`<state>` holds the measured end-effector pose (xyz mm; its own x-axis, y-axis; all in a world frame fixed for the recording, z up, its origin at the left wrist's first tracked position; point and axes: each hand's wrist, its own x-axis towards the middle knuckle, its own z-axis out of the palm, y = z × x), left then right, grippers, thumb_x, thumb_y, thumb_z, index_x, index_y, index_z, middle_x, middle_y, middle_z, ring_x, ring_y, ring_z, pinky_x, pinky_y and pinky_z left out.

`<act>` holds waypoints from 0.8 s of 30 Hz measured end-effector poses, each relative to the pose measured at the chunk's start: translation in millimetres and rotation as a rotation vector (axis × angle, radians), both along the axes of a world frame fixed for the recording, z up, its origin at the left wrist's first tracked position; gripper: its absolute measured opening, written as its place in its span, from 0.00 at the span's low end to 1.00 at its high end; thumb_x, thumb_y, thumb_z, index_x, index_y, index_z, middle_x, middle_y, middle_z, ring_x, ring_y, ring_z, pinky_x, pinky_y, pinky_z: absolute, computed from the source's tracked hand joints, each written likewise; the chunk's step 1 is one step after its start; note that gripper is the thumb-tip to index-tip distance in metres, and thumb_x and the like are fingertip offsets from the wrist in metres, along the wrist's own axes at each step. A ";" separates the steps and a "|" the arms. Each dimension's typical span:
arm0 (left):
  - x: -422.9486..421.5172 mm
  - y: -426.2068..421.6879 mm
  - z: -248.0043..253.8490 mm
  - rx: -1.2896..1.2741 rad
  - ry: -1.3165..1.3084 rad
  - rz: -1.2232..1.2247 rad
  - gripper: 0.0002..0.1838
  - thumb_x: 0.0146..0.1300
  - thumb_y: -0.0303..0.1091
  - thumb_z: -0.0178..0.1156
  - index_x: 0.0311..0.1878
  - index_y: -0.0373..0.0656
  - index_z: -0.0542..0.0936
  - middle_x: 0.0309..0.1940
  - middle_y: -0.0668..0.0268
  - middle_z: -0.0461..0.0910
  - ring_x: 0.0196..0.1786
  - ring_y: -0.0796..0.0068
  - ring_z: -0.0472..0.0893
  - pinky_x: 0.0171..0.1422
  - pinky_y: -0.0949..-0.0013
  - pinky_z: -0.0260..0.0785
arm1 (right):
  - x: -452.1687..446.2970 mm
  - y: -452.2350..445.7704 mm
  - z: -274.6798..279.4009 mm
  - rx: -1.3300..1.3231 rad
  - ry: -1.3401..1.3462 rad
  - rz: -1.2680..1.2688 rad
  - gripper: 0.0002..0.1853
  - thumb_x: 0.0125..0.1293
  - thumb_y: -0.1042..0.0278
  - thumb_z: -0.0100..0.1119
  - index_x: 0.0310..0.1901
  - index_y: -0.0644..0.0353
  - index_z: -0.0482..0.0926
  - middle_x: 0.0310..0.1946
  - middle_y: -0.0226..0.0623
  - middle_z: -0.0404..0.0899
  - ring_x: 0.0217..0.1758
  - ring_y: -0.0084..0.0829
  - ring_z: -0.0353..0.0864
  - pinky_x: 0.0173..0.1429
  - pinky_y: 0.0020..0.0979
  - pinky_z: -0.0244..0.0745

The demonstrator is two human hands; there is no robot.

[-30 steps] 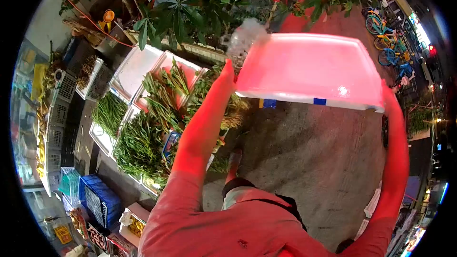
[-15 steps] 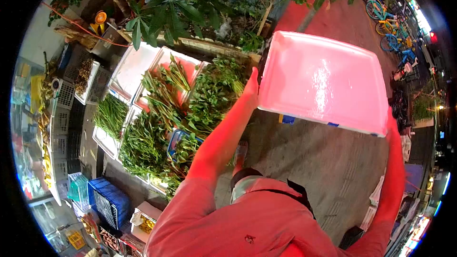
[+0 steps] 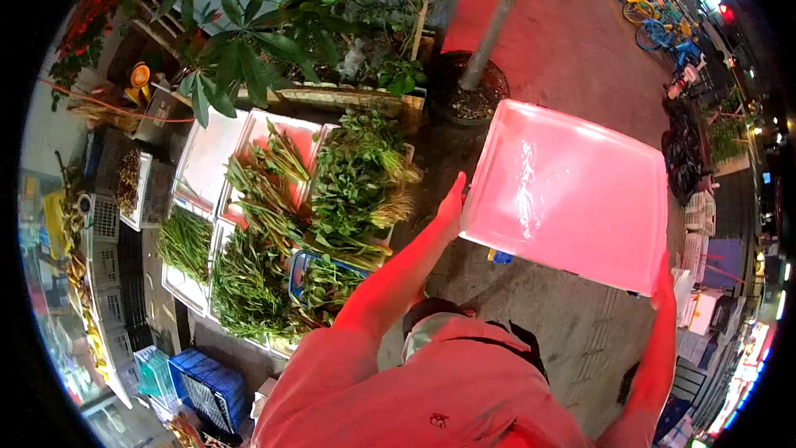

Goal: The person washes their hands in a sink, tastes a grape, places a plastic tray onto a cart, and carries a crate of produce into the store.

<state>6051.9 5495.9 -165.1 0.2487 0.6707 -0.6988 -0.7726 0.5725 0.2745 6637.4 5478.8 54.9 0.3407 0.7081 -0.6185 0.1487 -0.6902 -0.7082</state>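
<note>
— Grey pavement (image 3: 572,323) spreads out ahead, lit red farther up, with a tree (image 3: 487,46) beyond and bikes (image 3: 638,12) standing at the upper right. What's in the hands?

— One shallow tray (image 3: 572,199), looking pink under the red light. It's out in front of the body, held up over the pavement, its inside facing the camera.

— How does each hand sit on it?

— Left hand (image 3: 453,203) grips the left side, a fingertip poking up beside the edge. Right hand (image 3: 663,282) holds the lower right corner, though I can't tell how its fingers curl; they're mostly hidden.

— And round about?

— Over to the left, leafy greens (image 3: 249,282) lie in and across white boxes (image 3: 211,149), with a blue basket (image 3: 296,278) among them. Below those, at lower left, stands a blue crate (image 3: 207,369). Past the tray's right side there's a black bag (image 3: 681,158) on the ground
</note>
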 end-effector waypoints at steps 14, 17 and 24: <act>-65.0 -22.3 -66.2 -0.134 0.047 0.328 0.48 0.57 0.73 0.56 0.65 0.39 0.67 0.56 0.53 0.73 0.55 0.60 0.75 0.56 0.51 0.69 | -185.9 102.4 76.9 0.174 -0.111 0.426 0.35 0.69 0.37 0.51 0.60 0.66 0.73 0.53 0.41 0.79 0.53 0.30 0.80 0.56 0.32 0.74; -90.4 -70.4 -110.2 -0.157 0.620 0.069 0.40 0.59 0.70 0.55 0.62 0.45 0.70 0.49 0.61 0.76 0.48 0.64 0.77 0.45 0.57 0.69 | -187.0 163.1 35.7 0.097 -0.221 0.375 0.34 0.69 0.37 0.50 0.53 0.69 0.80 0.45 0.43 0.83 0.46 0.30 0.83 0.49 0.32 0.75; -137.2 -287.7 -201.6 0.061 1.332 -0.455 0.27 0.65 0.56 0.51 0.47 0.40 0.81 0.28 0.52 0.81 0.35 0.47 0.80 0.45 0.50 0.71 | -230.2 257.3 -24.1 0.225 -0.836 0.410 0.48 0.64 0.26 0.42 0.43 0.80 0.79 0.41 0.64 0.81 0.46 0.52 0.82 0.50 0.46 0.74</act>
<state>5914.7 5208.2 -366.7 -0.3661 0.7493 -0.5518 0.3292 0.6589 0.6763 6407.2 5736.2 30.7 0.3095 0.9429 -0.1229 0.8660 -0.3329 -0.3732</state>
